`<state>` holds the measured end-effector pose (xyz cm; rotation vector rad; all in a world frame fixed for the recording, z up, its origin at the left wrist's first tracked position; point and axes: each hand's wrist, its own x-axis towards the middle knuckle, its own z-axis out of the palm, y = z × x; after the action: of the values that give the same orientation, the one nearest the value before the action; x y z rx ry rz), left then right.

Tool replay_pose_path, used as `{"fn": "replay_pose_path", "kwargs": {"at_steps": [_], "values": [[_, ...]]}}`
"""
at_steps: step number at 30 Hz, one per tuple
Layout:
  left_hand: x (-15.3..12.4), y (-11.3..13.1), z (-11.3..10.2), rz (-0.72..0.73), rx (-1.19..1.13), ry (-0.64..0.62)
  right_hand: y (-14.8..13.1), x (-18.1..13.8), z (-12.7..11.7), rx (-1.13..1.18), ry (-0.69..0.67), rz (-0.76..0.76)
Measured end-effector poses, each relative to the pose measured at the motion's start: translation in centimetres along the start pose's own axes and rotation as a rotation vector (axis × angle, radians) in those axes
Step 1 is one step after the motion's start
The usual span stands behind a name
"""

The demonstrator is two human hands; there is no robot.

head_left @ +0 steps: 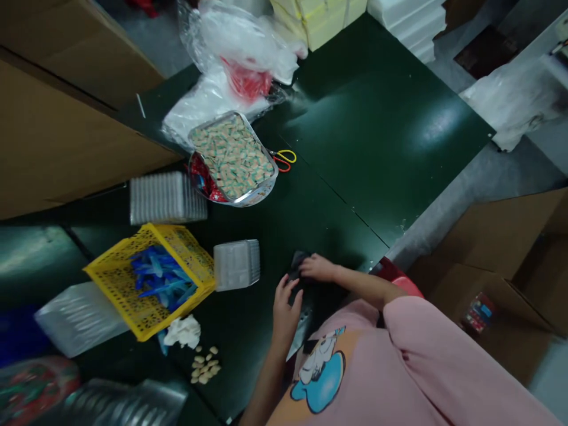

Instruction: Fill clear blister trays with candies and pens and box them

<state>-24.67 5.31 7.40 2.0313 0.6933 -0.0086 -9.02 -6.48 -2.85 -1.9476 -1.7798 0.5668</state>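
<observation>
Near the table's front edge lies a small dark piece (298, 259); it looks like folded cloth, but its kind is hard to make out. My right hand (318, 268) grips it from the right, fingers bent down over it. Beside it, on the left, my left hand (286, 299) is raised with its fingers apart, the fingertips close to the dark piece's lower edge. Whether those fingertips touch it I cannot tell. Nothing shows in the left hand.
Left of my hands stand a stack of clear plastic trays (236, 265) and a yellow basket (144, 322) of blue pieces. Farther off are a metal tray (275, 171) of small packets, scissors (284, 160) and plastic bags (248, 41). Peanuts (205, 367) lie near crumpled tissue (184, 331).
</observation>
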Motion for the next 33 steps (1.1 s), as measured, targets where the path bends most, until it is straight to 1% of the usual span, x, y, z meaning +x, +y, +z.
{"fn": "replay_pose_path", "kwargs": {"at_steps": [1,2,4,5,7,8,9,10,11,12,13,15,16,18,19,20,21,22,23,24,25,26,28,29,30,31,32,33], "values": [[-0.1,-0.2,0.0,-0.016,0.006,-0.004,2.3,-1.2,-1.9,-0.018,0.092,0.130],[-0.3,-0.5,0.1,-0.035,0.010,-0.008,4.9,-3.3,-4.4,-0.034,0.227,0.287],[-0.7,-1.2,0.2,-0.074,0.006,-0.024,9.8,-9.4,-10.2,-0.107,0.593,0.672],[-0.9,-1.6,0.3,-0.089,-0.001,-0.034,11.7,-13.0,-13.2,-0.145,0.694,0.783],[-1.3,-2.1,0.6,-0.106,-0.024,-0.052,13.8,-19.7,-18.4,-0.202,0.833,0.918],[-1.5,-2.2,0.8,-0.109,-0.035,-0.056,14.1,-22.1,-20.3,-0.222,0.898,0.963],[-1.6,-2.3,1.0,-0.110,-0.044,-0.058,14.0,-23.7,-21.5,-0.233,0.952,0.989],[-1.8,-2.4,1.2,-0.110,-0.054,-0.059,13.7,-24.3,-22.0,-0.236,0.987,0.997],[-1.9,-2.4,1.4,-0.109,-0.064,-0.059,13.0,-23.9,-21.7,-0.231,1.008,0.990],[-2.0,-2.5,1.6,-0.106,-0.075,-0.058,12.1,-22.5,-20.7,-0.220,1.013,0.971],[-2.0,-2.7,1.8,-0.099,-0.085,-0.057,10.8,-20.3,-18.9,-0.205,1.002,0.939],[-1.9,-2.9,2.0,-0.078,-0.101,-0.058,7.5,-14.6,-13.7,-0.170,0.934,0.836],[-1.7,-3.1,2.1,-0.067,-0.105,-0.055,5.6,-11.5,-10.6,-0.143,0.854,0.747],[-1.2,-3.1,2.4,-0.047,-0.108,-0.037,1.9,-5.8,-4.4,-0.071,0.443,0.374],[-0.9,-3.0,2.5,-0.037,-0.110,-0.021,0.3,-3.5,-1.8,-0.066,0.245,0.196],[-0.5,-2.8,2.6,-0.023,-0.109,-0.003,-0.8,-1.4,0.3,-0.081,0.094,0.047],[0.0,-2.5,2.8,-0.006,-0.105,0.011,-1.5,0.5,1.8,-0.101,-0.004,-0.069],[0.5,-2.1,3.0,0.012,-0.097,0.018,-1.7,2.2,2.7,-0.122,-0.065,-0.148],[1.1,-1.6,3.2,0.031,-0.085,0.018,-1.3,3.8,2.8,-0.148,-0.098,-0.184],[1.7,-1.1,3.6,0.048,-0.069,0.012,-0.4,5.3,2.4,-0.175,-0.111,-0.183],[2.5,-0.6,3.9,0.065,-0.053,0.005,0.9,6.6,1.4,-0.200,-0.111,-0.151],[3.4,0.0,4.4,0.082,-0.035,0.001,2.6,7.7,-0.2,-0.220,-0.103,-0.094],[5.6,1.3,5.5,0.116,0.003,0.003,6.8,8.6,-4.4,-0.243,-0.070,0.056],[7.0,2.1,6.2,0.131,0.024,0.010,9.0,8.3,-6.9,-0.248,-0.045,0.136],[8.6,2.9,6.9,0.142,0.045,0.020,11.2,7.2,-9.7,-0.259,-0.007,0.226],[10.4,3.8,7.6,0.149,0.064,0.031,13.2,5.5,-12.5,-0.279,0.040,0.315],[12.5,4.9,8.4,0.154,0.080,0.044,15.1,3.2,-15.3,-0.321,0.127,0.435],[14.8,5.9,9.2,0.154,0.094,0.061,16.8,0.4,-18.1,-0.385,0.278,0.617]]}}
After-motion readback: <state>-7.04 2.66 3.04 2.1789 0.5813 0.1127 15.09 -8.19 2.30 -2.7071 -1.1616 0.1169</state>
